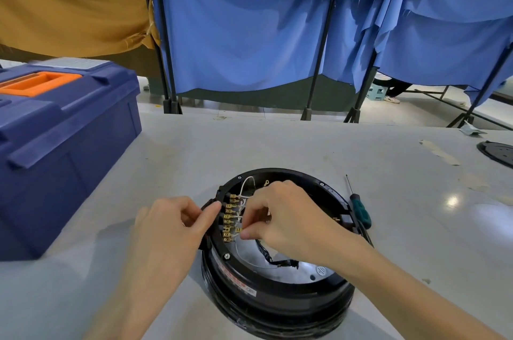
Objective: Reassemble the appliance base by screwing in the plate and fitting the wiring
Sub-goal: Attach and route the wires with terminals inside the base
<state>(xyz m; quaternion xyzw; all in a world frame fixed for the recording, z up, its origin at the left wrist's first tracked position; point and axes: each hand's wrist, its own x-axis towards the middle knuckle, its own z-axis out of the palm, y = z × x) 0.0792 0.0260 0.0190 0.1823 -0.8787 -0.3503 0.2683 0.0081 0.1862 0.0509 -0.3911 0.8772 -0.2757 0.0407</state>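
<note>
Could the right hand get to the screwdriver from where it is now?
Probably yes. The screwdriver lies uncovered on the table beside the right rim of the base. But the right hand pinches a wire inside the base and must let go first.

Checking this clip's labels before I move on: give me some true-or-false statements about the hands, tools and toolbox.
1. The screwdriver lies on the table, right of the appliance base. True.
2. The right hand holds the screwdriver. False: it pinches a wire connector at the brass terminals.
3. The toolbox stands open. False: its lid is closed.
4. The left hand grips the appliance base at its rim. True.
</note>
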